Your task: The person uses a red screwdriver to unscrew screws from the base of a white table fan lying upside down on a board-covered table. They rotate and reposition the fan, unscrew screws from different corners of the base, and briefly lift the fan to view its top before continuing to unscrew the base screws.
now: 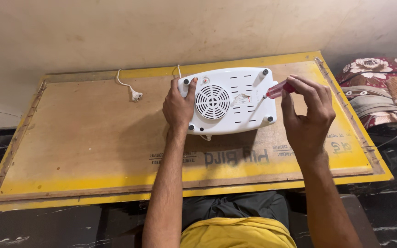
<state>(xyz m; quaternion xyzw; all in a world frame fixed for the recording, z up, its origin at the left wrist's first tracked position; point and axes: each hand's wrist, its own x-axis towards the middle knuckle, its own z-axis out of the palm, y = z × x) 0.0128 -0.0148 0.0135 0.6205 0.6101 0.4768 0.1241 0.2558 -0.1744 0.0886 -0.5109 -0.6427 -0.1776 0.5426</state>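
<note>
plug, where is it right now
In the head view the white plug lies on the plywood board, near its far edge, left of the white appliance and the left hand, apart from both.

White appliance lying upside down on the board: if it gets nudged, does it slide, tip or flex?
The white appliance looks rigid: a moulded plastic shell with vent slots. It sits flat and wide on the plywood board, so tipping seems unlikely. Its smooth casing might slide if pushed, though the left hand pressing its edge probably steadies it against the screwdriver.
</note>
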